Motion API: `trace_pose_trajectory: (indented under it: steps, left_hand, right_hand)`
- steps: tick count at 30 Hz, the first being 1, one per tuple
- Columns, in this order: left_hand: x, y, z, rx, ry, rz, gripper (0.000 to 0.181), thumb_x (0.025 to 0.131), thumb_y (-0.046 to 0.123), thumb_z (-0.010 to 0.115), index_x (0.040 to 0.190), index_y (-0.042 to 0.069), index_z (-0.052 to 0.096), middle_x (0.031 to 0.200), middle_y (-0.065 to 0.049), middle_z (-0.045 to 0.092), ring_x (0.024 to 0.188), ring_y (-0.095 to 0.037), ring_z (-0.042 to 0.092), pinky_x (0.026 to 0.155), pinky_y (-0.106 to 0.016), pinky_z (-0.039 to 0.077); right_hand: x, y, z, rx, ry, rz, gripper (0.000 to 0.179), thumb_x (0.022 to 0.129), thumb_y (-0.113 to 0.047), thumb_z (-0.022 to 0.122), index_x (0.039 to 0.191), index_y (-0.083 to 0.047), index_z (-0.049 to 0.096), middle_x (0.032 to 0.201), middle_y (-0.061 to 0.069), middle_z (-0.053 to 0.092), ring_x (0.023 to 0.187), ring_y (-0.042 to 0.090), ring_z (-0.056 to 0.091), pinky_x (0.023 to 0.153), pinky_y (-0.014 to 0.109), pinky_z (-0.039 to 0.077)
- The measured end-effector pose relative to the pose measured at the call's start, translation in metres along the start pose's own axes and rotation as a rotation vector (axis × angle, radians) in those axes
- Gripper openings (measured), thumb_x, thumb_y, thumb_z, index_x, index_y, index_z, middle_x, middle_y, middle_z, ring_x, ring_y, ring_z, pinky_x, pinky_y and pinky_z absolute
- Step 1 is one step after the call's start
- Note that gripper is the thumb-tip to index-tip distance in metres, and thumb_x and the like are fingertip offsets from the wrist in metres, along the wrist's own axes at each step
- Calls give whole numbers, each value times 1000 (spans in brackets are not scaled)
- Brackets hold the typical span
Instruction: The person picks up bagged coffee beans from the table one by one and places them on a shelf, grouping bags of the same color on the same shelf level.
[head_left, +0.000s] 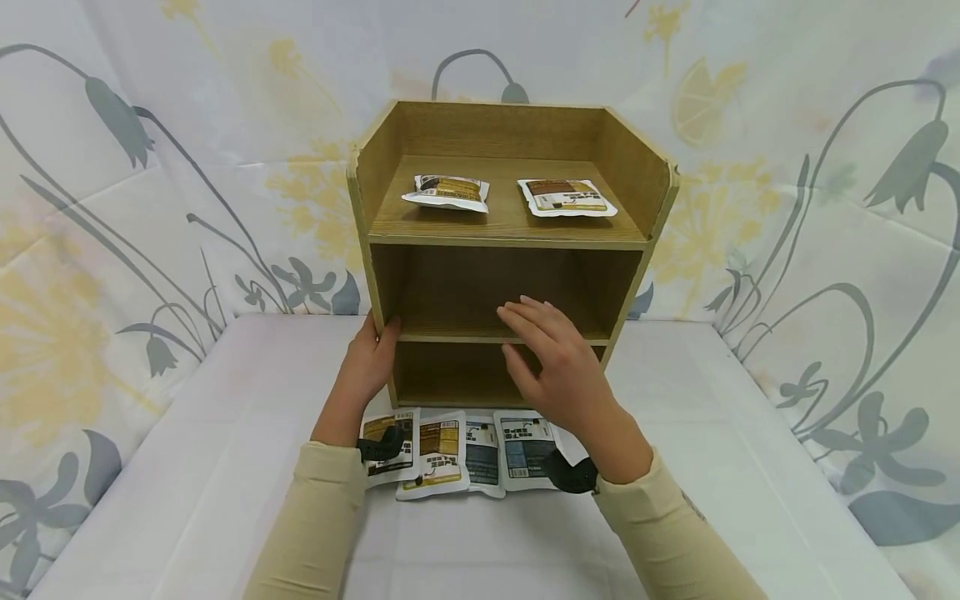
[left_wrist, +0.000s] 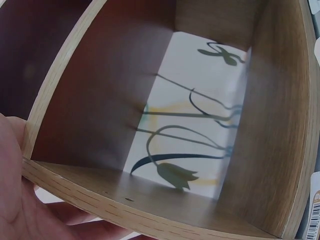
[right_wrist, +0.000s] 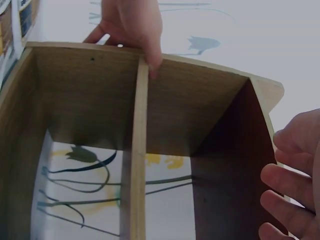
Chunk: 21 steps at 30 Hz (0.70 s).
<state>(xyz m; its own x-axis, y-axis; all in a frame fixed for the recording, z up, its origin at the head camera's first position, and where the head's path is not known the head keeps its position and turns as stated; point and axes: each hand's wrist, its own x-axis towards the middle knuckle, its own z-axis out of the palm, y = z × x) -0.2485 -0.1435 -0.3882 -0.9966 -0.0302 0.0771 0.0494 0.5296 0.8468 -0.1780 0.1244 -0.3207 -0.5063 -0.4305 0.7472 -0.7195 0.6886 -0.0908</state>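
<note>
A small wooden shelf [head_left: 510, 242] with a walled top and two lower compartments stands on the table, tilted slightly in the head view. My left hand [head_left: 366, 367] grips its left side panel, thumb over the front edge at the middle board, fingers around the outside. In the right wrist view that left hand [right_wrist: 132, 25] shows at the panel's edge. My right hand [head_left: 561, 367] hovers before the right half of the compartments, fingers extended and holding nothing. On the top board lie a left packet [head_left: 450, 192] and a right packet [head_left: 567, 197], both white-edged with brown and yellow labels.
Several more packets lie in a row on the white table [head_left: 225, 467] before the shelf, including a yellow-labelled packet [head_left: 438, 454] and a dark-labelled packet [head_left: 521, 446]. A flower-patterned cloth [head_left: 225, 167] hangs behind and at both sides.
</note>
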Motion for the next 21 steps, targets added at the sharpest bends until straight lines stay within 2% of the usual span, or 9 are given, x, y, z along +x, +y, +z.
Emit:
trace_pose_trajectory:
  steps: [7, 15, 21]
  left_hand:
    - [0, 0, 0, -6, -3, -13, 70, 100, 59, 26, 157, 20, 13, 154, -20, 34, 135, -42, 42, 106, -61, 37]
    - [0, 0, 0, -3, -13, -8, 70, 100, 58, 26, 157, 19, 12, 154, -20, 33, 135, -43, 42, 106, -61, 37]
    - [0, -1, -2, -5, -17, -5, 71, 100, 59, 25, 157, 20, 12, 154, -20, 33, 135, -43, 42, 105, -61, 37]
  right_hand:
    - [-13, 3, -2, 0, -66, 58, 45, 88, -17, 70, 131, -6, 61, 133, 11, 61, 132, 29, 50, 106, 47, 43]
    - [-29, 9, -2, -17, -169, 76, 47, 89, -21, 68, 133, -7, 59, 135, 10, 59, 133, 29, 48, 106, 47, 43]
    - [-38, 9, -3, -32, -220, 95, 50, 88, -24, 70, 133, -7, 59, 134, 10, 59, 128, 29, 53, 102, 46, 47]
